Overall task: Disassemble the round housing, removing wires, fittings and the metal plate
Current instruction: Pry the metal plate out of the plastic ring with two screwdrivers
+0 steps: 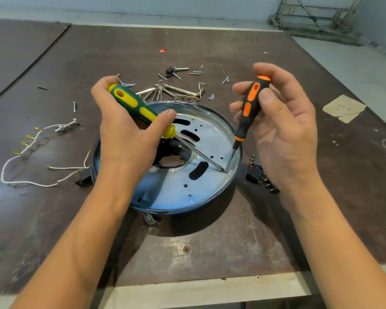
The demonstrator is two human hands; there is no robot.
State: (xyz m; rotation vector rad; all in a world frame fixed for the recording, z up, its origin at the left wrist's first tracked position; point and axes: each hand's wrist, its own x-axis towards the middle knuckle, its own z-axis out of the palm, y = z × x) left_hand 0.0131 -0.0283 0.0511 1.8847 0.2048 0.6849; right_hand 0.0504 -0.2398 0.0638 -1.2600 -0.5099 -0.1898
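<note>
White wires [31,157] with brass terminals lie looped on the dark table [210,253] at the left of the frame. One end meets a small metal fitting [67,126], and a loose screw [74,107] lies just above it. Another wire runs to a black part [85,177] touching the housing's left side.

The left hand [125,134] grips the green-and-yellow screwdriver [138,105], its fingers curled round the handle and its thumb laid along it toward the shaft. The tool's long axis runs diagonally, with the handle butt at upper left and the tip at lower right.

The round housing [187,208] lies flat in the middle of the frame, open side up. The metal plate [201,181] sits inside it, showing oblong slots, small holes and a large central opening. Above the housing, in the upper middle, lie a fan of hex keys [165,90], scattered screws [196,72] and a black fitting [171,71] with a bolt.

The right hand [283,130] pinches the orange-and-black screwdriver [250,103] between thumb and fingertips, palm toward the camera. This tool stands nearly upright, its handle leaning to the upper right and its tip pointing down. Both tips meet at one spot on the plate, close to the housing's right rim.

A black terminal block [261,175] lies just beside the housing at right, partly behind the right hand. Paper scraps [343,108] lie farther right.
</note>
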